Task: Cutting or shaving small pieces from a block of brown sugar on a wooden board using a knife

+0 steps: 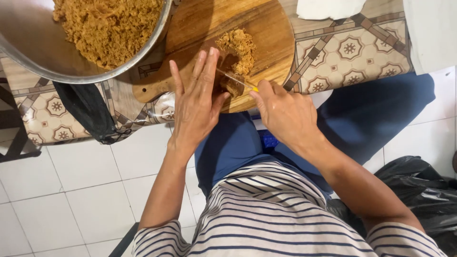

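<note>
A round wooden cutting board (266, 33) lies on the table's edge in front of me. On it sits a brown block (232, 84) with a heap of golden-brown shavings (238, 45) behind it. My left hand (197, 102) rests flat with fingers stretched out, pressing against the block's left side. My right hand (285, 114) grips a knife (235, 80) with a yellow handle, its thin blade laid across the block's top.
A large metal bowl (28, 47) full of the same brown shavings stands at the upper left. A black bag (90, 116) hangs off the patterned tablecloth (352, 52). White cloth (328, 7) lies at the far edge. Another black bag (423, 190) sits on the tiled floor.
</note>
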